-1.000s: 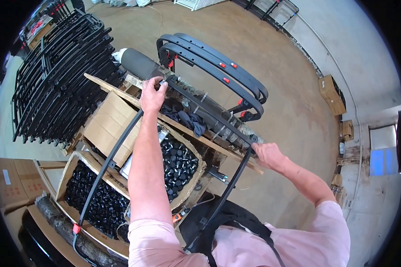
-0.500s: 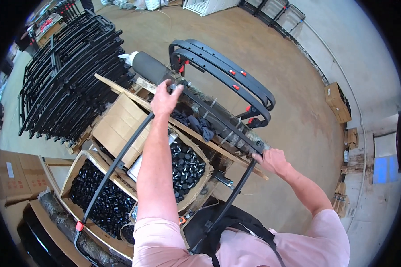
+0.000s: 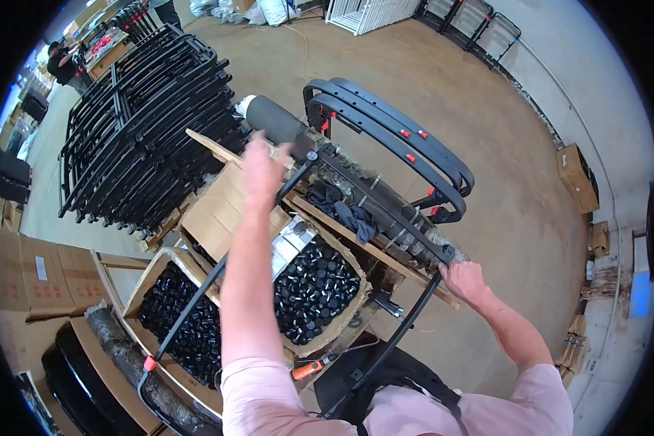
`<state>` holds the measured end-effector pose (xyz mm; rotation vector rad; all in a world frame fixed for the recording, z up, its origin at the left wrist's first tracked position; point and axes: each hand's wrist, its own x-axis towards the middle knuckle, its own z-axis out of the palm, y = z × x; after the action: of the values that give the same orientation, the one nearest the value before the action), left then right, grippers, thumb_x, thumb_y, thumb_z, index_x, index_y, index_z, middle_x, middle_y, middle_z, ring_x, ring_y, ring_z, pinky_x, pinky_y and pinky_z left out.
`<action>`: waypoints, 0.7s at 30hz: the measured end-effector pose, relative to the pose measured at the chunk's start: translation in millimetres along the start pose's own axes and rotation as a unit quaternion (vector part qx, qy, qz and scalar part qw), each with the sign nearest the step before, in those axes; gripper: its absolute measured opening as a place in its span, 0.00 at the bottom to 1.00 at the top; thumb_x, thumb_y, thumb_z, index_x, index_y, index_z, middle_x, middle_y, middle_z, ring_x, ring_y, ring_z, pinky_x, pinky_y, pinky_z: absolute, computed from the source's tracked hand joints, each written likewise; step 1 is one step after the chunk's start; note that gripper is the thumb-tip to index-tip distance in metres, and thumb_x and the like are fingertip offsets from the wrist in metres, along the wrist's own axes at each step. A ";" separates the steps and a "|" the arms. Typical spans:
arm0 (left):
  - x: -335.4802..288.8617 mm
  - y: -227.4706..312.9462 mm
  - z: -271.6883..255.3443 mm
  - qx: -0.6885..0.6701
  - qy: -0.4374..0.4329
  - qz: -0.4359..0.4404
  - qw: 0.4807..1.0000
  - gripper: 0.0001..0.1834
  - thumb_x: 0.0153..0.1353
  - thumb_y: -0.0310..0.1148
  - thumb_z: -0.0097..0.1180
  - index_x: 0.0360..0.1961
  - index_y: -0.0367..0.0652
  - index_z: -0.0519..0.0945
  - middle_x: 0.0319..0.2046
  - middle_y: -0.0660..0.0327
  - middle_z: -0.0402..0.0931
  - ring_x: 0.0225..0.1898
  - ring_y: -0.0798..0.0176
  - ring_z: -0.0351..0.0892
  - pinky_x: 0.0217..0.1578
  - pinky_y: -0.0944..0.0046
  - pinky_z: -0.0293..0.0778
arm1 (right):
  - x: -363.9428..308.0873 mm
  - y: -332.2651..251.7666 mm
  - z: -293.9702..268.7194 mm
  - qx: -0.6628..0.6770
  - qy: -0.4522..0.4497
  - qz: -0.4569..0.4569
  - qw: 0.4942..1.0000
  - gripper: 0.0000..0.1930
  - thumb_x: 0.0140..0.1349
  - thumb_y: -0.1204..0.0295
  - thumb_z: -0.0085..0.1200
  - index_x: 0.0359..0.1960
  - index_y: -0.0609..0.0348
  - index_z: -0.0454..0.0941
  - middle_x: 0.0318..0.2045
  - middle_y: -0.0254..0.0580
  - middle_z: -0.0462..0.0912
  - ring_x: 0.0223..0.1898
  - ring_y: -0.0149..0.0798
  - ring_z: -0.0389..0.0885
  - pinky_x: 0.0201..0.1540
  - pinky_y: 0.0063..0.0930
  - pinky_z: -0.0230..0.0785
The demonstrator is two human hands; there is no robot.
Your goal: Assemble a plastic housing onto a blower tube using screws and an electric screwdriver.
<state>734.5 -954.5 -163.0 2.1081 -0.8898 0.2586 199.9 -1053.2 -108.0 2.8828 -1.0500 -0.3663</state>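
Right hand (image 3: 463, 282) grips the near corner of a black tube frame (image 3: 374, 200); left hand (image 3: 263, 168) open, fingers spread just beside its far corner. Frame sits over boxes of black caps (image 3: 314, 291), curved frames (image 3: 392, 134) beyond, then wide bare floor (image 3: 501, 131)

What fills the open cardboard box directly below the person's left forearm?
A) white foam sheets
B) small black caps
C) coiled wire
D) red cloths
B: the cardboard box under the left forearm is heaped with small black caps, round and glossy.
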 end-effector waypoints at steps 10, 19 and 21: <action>6.0 -27.5 -16.4 0.239 0.025 -0.074 0.968 0.26 0.61 0.47 0.72 0.50 0.37 0.80 0.43 0.48 0.83 0.46 0.45 0.85 0.48 0.48 0.81 | -9.5 10.4 0.8 0.014 0.029 -0.006 0.999 0.28 0.73 0.51 0.53 0.20 0.60 0.82 0.17 0.55 0.83 0.20 0.57 0.85 0.26 0.50 0.79; 15.6 98.2 40.7 0.282 -0.368 -0.002 0.886 0.33 0.71 0.66 0.53 0.49 0.43 0.82 0.45 0.54 0.87 0.48 0.51 0.88 0.49 0.53 0.84 | -11.9 14.3 -19.1 0.031 -0.059 0.029 0.997 0.25 0.73 0.51 0.53 0.26 0.61 0.83 0.22 0.56 0.85 0.27 0.58 0.87 0.33 0.53 0.80; 12.8 63.7 48.1 0.281 -0.315 0.174 0.889 0.29 0.72 0.60 0.54 0.50 0.43 0.82 0.45 0.54 0.86 0.49 0.51 0.88 0.51 0.54 0.83 | -13.6 4.3 -32.9 0.053 0.013 0.006 0.999 0.23 0.70 0.51 0.56 0.34 0.64 0.81 0.25 0.56 0.86 0.30 0.59 0.88 0.37 0.53 0.80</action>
<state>695.3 -1023.9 -149.4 2.6088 -1.7581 -0.0072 194.9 -1048.9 -72.7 2.9631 -1.1144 -0.2818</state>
